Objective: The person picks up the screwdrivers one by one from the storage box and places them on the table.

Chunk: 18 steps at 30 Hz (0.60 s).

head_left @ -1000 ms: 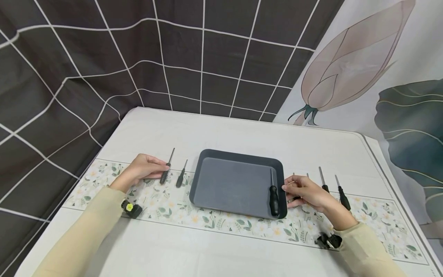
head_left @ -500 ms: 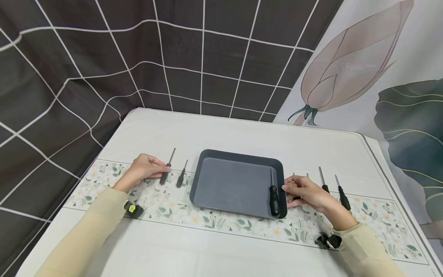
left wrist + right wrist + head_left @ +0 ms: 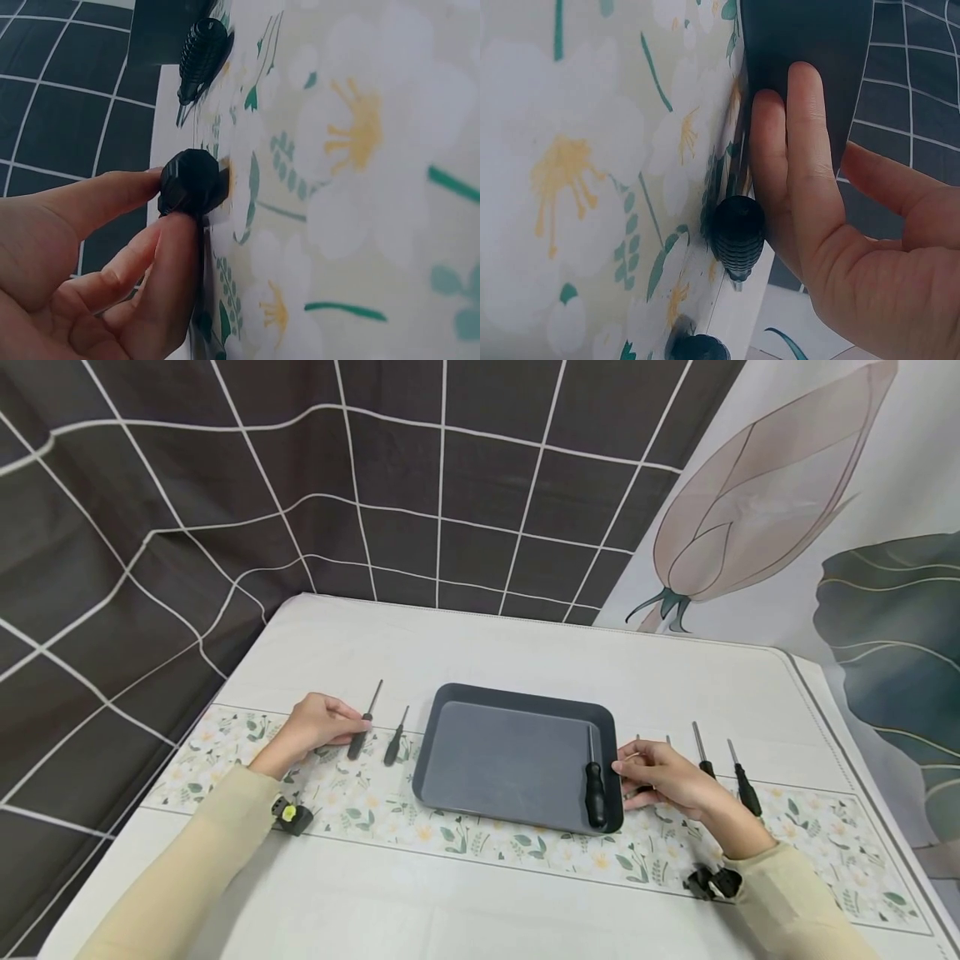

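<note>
My left hand (image 3: 318, 724) pinches the dark handle of a screwdriver (image 3: 356, 744) between thumb and fingers, its shaft pointing away from me. In the left wrist view the handle's faceted butt (image 3: 187, 180) shows between the fingertips, close by the cloth. A smaller screwdriver (image 3: 393, 749) lies just right of it. My right hand (image 3: 663, 774) holds the right side of a grey tray (image 3: 517, 822), thumb at the rim. Its fingers (image 3: 808, 112) lie straight along the outer wall in the right wrist view. Inside the tray, near that side, lies a black-handled screwdriver (image 3: 595, 793).
Right of the tray, two screwdrivers show past my right hand: one (image 3: 703, 756) partly covered, another (image 3: 746, 789) farther right. Thin shaft tips (image 3: 668, 739) poke out behind that hand. A floral band (image 3: 450, 835) crosses the white tablecloth (image 3: 375, 893). A dark grid curtain (image 3: 480, 485) hangs behind.
My left wrist and forearm have shifted slightly to the right, while the pinched screwdriver stays nearly in place. The right hand and the tray have not visibly moved.
</note>
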{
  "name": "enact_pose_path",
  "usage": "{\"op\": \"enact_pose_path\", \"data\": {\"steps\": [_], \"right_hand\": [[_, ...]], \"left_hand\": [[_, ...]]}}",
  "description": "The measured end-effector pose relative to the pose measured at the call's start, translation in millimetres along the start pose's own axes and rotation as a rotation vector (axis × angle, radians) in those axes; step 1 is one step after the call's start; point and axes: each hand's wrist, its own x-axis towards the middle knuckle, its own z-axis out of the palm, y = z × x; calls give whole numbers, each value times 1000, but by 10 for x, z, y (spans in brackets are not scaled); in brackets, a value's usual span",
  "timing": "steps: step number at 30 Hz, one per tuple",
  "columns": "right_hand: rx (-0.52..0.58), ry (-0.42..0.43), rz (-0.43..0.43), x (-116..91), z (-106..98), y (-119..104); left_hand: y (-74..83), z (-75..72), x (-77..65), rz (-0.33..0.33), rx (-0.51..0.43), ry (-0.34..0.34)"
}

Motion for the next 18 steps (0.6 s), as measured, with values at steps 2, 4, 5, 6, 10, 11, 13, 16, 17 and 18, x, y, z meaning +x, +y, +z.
{"op": "enact_pose_path", "data": {"steps": [2, 4, 5, 6, 10, 11, 13, 16, 17, 18], "right_hand": [[-1, -2, -3, 0, -2, 0], [0, -3, -4, 0, -4, 2], [0, -3, -4, 1, -6, 4], [-1, -6, -6, 2, -7, 6], [3, -8, -6, 8, -18, 19], [4, -9, -6, 9, -18, 20], [9, -15, -12, 7, -24, 20], [11, -21, -20, 1, -30, 20], [11, -23, -23, 1, -28, 18], [12, -22, -22, 1, -29, 21]], "left_hand": [[8, 2, -7, 8, 21, 3], [19, 5, -14, 16, 40, 7], [23, 6, -17, 19, 47, 8], [27, 8, -19, 22, 53, 8], [33, 11, -25, 24, 62, 10], [35, 11, -27, 22, 63, 9], [39, 12, -31, 18, 65, 10], [45, 9, -37, 18, 70, 8], [47, 7, -38, 19, 71, 5], [47, 4, -38, 19, 70, 2]]}}
